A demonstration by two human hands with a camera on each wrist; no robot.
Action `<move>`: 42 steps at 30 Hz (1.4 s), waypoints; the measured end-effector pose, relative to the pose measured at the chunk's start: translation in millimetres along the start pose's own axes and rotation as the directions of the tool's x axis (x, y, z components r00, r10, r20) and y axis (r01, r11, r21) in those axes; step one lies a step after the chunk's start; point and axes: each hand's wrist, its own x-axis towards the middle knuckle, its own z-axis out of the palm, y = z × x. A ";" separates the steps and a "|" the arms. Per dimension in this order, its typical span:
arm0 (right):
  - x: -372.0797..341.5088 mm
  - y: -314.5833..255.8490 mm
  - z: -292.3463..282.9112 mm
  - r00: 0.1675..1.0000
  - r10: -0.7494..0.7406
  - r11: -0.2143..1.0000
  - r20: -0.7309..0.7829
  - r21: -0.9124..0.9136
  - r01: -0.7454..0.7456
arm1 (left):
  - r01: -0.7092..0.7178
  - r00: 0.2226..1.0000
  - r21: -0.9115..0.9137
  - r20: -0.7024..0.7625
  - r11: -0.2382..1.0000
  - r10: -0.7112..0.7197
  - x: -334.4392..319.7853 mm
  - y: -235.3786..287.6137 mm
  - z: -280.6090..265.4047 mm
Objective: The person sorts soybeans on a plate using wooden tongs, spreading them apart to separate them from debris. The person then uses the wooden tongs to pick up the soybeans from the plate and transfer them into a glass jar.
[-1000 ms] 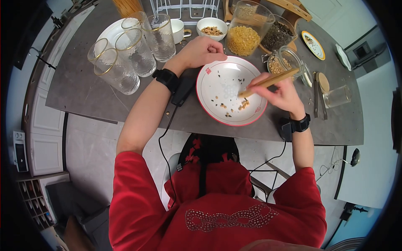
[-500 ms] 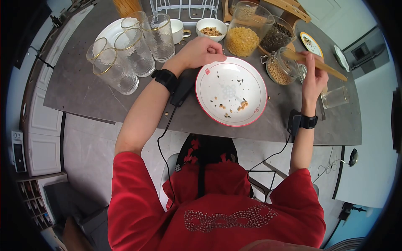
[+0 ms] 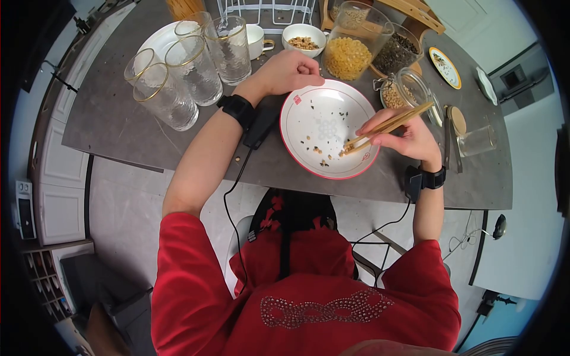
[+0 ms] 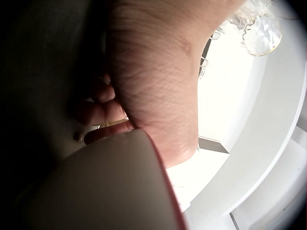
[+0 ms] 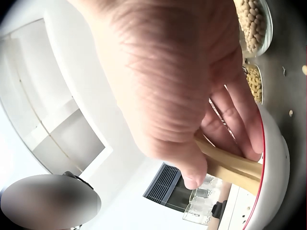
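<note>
In the head view a shallow white bowl [image 3: 329, 110] with a red rim holds scattered beans and dark bits [image 3: 318, 149]. My left hand [image 3: 292, 72] grips its far left rim, fingers curled; the left wrist view shows those fingers [image 4: 103, 112] partly behind the bowl's side. My right hand [image 3: 409, 137] holds wooden tongs [image 3: 392, 123] over the bowl's right side. Their tips [image 3: 346, 151] reach down to a small cluster of beans. In the right wrist view the thumb [image 5: 194, 175] lies along the tongs [image 5: 235, 167], close to the rim.
Beyond the bowl stand a glass jar of beans [image 3: 392, 98], a container of yellow pieces [image 3: 346, 58], a dark-filled jar [image 3: 393, 50] and a small bowl of mixed bits [image 3: 303, 44]. Several tumblers [image 3: 199, 74] stand left. A glass [image 3: 478, 141] lies at right beside metal tongs [image 3: 448, 139].
My right hand swung with the wooden tongs from the bowl out to the right, past the bean jar, then came back over the bowl's beans. My left hand stays at the rim.
</note>
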 end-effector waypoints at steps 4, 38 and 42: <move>0.6 2.1 3.7 0.999 0.049 0.998 -0.023 0.037 -0.048 | 0.037 0.999 -0.040 0.041 0.999 -0.035 -3.6 3.8 -2.8; 3.9 5.6 3.9 0.946 -0.120 0.931 -0.301 -0.364 0.003 | 0.026 0.999 0.006 0.032 1.000 -0.026 -3.0 3.8 -1.2; 9.5 6.3 5.4 0.954 -0.093 0.901 -0.286 -0.431 -0.041 | 0.011 1.000 -0.020 -0.007 1.000 -0.011 -2.8 2.2 -1.8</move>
